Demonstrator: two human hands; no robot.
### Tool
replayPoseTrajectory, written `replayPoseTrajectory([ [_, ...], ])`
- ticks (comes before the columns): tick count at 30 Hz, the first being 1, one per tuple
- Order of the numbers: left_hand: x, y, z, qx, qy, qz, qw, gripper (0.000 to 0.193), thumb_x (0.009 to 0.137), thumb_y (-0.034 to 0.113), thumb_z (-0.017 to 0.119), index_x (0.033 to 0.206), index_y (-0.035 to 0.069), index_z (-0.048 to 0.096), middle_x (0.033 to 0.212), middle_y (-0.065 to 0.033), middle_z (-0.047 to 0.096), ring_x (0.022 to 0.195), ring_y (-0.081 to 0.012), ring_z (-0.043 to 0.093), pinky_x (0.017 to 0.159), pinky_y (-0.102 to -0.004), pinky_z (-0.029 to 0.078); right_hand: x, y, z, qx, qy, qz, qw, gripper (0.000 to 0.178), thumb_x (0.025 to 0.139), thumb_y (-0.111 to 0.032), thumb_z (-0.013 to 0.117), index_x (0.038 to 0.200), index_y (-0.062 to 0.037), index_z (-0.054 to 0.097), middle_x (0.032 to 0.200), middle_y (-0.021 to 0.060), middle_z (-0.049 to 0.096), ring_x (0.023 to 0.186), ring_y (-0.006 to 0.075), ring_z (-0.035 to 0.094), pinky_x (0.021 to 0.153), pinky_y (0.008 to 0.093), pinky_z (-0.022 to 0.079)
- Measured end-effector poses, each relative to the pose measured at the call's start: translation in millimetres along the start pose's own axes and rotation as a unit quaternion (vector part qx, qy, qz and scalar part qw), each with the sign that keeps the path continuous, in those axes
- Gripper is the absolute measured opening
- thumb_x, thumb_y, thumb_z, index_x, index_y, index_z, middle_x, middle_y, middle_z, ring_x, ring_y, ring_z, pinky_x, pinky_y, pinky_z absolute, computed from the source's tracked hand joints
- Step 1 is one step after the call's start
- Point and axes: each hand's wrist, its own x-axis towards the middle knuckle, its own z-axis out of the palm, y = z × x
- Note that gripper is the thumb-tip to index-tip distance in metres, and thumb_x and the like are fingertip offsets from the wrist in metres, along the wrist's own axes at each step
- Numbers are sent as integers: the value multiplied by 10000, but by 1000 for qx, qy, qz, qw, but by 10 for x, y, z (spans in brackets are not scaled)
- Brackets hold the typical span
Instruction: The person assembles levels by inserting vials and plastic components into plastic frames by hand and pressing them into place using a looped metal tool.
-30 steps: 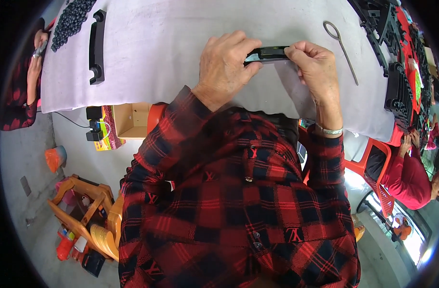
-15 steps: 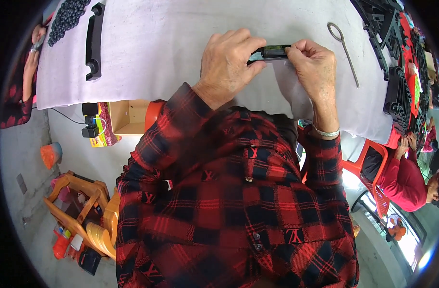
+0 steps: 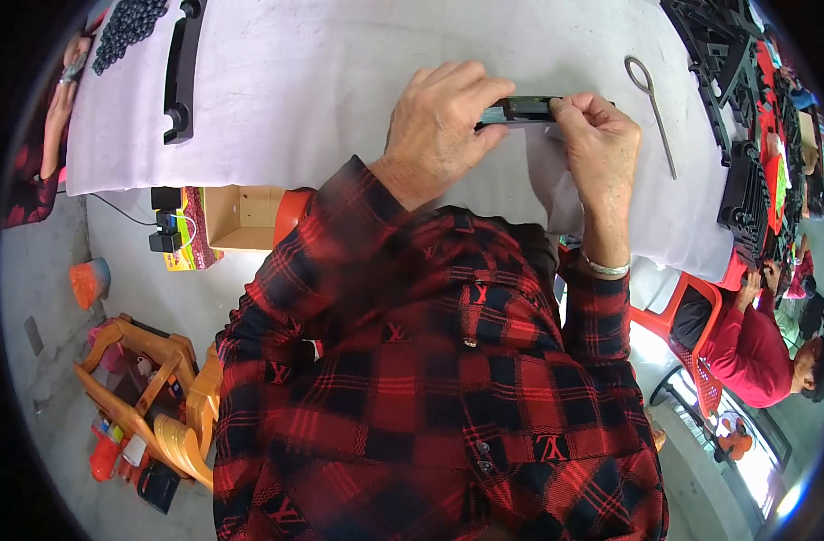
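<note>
Red letter monograms (image 3: 550,447) stand scattered over the red-and-black plaid shirt (image 3: 376,406).

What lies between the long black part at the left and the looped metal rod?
In the head view, the left hand and right hand are there, holding a black piece together.

Black piece (image 3: 531,108) part-hidden by left hand (image 3: 446,126) and right hand (image 3: 601,140) — dark beads (image 3: 129,34) cut by top edge

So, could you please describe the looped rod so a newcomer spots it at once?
Start at the pale tablecloth. Between the person's right grip and the black parts along the right side lies a thin rod. Unlike those chunky parts, it ends in a loop.
</note>
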Motion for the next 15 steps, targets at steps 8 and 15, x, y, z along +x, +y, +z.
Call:
replayPoseTrajectory([
  [8,6,7,11,-6,9,-10,1000,590,657,109,866,1206,80,651,921,-67,669,875,-272,648,780,-396,479,-23,6,29,-30,21,-26,999,170,862,-154,721,819,8,745,586,7,619,559,57,527,535,263,439],
  [15,-11,26,27,-35,2,-8,999,631,639,86,874,1224,82,642,918,-80,665,847,-268,654,749,-395,499,-34,-3,21,-34,34,-2,999,173,858,-160,716,820,6,747,587,14,627,558,61,534,546,267,452],
])
